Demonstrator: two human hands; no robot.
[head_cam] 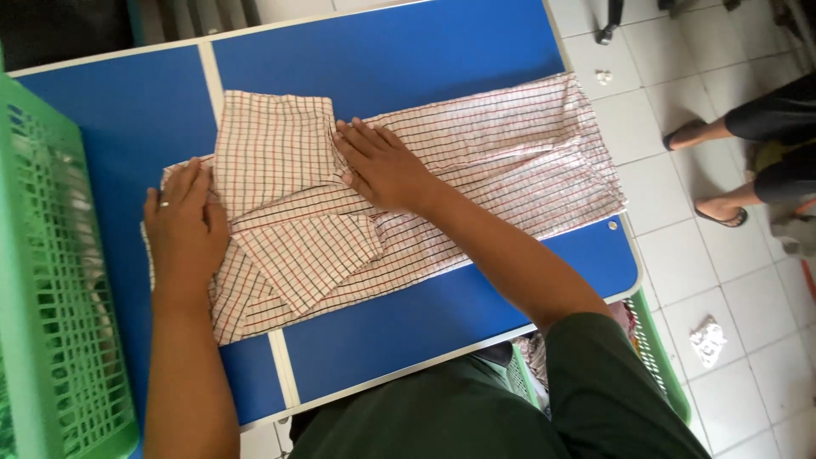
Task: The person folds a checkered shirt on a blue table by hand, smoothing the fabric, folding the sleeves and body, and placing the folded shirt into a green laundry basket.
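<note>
white cotton shirt with red and black checks spread flat on blue tabletop. sleeves folded in already, long body unfolded. left hand flat on collar end, right hand flat mid-shirt, grasping nothing. green plastic basket beside.
</note>
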